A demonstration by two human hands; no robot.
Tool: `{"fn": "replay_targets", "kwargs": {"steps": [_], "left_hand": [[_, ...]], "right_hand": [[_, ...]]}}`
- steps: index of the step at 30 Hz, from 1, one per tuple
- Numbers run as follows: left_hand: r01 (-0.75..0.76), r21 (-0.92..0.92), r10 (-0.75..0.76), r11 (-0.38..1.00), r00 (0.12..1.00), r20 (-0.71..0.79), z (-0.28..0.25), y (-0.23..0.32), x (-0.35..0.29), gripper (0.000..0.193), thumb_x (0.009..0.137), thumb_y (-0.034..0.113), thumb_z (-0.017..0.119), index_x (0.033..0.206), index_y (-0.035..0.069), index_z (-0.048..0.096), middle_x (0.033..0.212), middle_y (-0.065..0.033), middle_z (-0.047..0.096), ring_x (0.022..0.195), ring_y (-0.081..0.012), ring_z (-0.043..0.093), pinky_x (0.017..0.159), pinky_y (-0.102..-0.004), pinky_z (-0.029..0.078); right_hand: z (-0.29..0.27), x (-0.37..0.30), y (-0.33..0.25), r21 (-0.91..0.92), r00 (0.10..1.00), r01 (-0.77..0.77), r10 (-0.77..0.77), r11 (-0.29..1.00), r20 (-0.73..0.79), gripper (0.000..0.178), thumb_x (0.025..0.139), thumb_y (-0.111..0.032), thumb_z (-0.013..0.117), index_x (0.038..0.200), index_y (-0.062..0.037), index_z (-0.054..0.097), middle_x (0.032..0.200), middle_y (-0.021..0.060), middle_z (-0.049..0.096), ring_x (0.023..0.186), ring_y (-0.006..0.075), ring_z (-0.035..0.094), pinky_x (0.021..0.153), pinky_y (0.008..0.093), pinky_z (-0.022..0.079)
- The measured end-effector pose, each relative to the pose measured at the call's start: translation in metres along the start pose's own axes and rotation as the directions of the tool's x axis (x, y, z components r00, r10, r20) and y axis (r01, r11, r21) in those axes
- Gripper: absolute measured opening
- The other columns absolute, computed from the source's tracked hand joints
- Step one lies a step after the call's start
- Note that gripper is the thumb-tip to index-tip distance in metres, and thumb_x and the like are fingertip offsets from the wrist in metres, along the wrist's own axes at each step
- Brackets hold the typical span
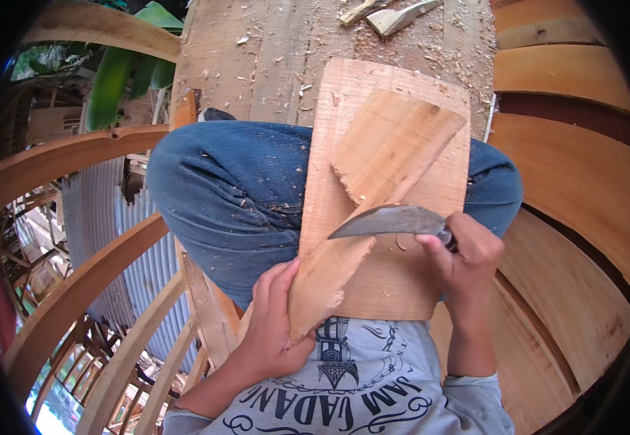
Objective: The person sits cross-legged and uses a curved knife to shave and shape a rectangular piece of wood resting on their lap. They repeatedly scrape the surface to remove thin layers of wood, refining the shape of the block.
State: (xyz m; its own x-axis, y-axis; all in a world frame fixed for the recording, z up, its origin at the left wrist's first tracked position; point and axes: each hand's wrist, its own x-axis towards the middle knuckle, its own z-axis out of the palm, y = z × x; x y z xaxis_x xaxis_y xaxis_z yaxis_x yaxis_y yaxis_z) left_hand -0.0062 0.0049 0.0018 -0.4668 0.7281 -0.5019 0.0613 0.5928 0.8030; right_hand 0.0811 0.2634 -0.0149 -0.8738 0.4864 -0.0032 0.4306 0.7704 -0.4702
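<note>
My left hand (274,319) is closed round the lower end of a pale wooden piece (395,148), which widens into a flat blade at its far end. Its narrower near part has a ragged, freshly cut edge. In my right hand (463,254) is a knife with a broad curved blade (395,221), its tip pointing left. The blade lies across the narrow middle of the wooden piece; whether it bites into the wood I cannot tell. Beneath both, a wide wooden board (409,290) rests across my lap, with a few shavings on it.
My crossed legs in blue jeans (228,188) flank the board. Beyond them, the plank floor (279,51) is strewn with shavings, and wooden offcuts (395,18) lie at the far edge. Wooden rails (76,156) run along the left, and a plank wall (569,174) stands close on the right.
</note>
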Motion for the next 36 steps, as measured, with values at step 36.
{"fn": "replay_targets", "kwargs": {"steps": [36], "left_hand": [[-0.042,0.003,0.042,0.999,0.999,-0.023,0.006,-0.003,0.002,0.088,0.061,0.005,0.058,0.141,-0.006,0.023,0.131,-0.0249,0.028,0.123,-0.0400,0.030,0.109,-0.0456,0.022]], "right_hand": [[-0.015,-0.015,0.018,0.142,0.988,-0.151,0.153,0.978,0.000,0.035,0.084,-0.033,0.071,0.071,-0.0021,0.061,0.061,0.0109,0.059,0.050,0.0224,0.058,0.047,0.0356,0.043]]}}
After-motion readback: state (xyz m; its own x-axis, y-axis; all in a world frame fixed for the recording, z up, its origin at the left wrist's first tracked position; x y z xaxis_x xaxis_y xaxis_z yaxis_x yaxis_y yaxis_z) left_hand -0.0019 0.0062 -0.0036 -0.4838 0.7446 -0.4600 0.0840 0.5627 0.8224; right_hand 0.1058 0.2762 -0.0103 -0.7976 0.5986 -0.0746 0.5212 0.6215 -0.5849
